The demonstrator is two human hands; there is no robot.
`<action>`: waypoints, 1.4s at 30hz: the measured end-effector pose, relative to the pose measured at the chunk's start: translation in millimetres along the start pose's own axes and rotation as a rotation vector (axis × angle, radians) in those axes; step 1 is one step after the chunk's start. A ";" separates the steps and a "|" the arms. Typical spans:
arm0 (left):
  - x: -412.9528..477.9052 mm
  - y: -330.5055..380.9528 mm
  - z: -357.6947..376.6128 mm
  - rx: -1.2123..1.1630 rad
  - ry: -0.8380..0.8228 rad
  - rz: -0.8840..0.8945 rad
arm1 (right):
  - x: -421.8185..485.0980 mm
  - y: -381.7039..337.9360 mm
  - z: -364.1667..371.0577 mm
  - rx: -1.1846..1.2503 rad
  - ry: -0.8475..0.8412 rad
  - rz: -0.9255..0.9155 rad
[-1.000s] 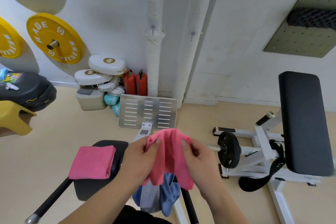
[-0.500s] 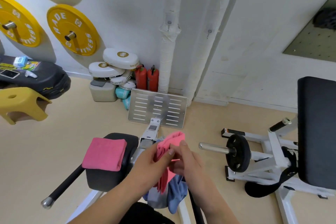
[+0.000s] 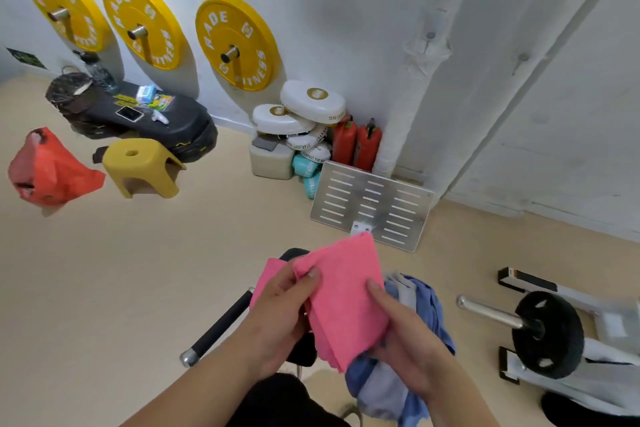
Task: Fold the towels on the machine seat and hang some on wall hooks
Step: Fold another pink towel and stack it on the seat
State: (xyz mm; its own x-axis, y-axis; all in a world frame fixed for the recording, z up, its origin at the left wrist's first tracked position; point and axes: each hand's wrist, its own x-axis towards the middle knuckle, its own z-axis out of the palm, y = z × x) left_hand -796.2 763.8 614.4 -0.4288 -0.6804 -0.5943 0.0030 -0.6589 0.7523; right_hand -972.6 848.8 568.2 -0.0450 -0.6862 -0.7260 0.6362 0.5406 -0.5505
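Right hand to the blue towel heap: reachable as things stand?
Likely yes. The blue towel heap lies directly under and beside the right hand, with nothing between them. But that hand is pinching the pink towel together with the left hand, so it would have to let go first.

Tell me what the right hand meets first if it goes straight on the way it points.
The right hand pinches the pink towel and points up-left in the picture. Straight on it meets more of that towel, then probably the left hand gripping the opposite edge; depth is unclear.
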 end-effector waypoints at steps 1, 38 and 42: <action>6.5 2.3 -10.8 -0.021 0.000 -0.006 | 6.8 2.3 2.0 0.084 -0.022 0.044; 153.8 12.1 -156.1 0.648 0.057 -0.040 | 158.4 54.3 64.7 -0.434 0.505 -0.054; 171.5 -13.7 -160.6 0.870 0.089 -0.057 | 170.8 64.8 58.4 -0.557 0.520 -0.027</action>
State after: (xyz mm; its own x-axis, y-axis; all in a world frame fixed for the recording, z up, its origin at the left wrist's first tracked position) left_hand -724.7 604.5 456.5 -0.3354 -0.7000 -0.6305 -0.7220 -0.2389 0.6494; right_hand -894.1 738.1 432.6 -0.4995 -0.4599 -0.7342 0.1529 0.7874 -0.5972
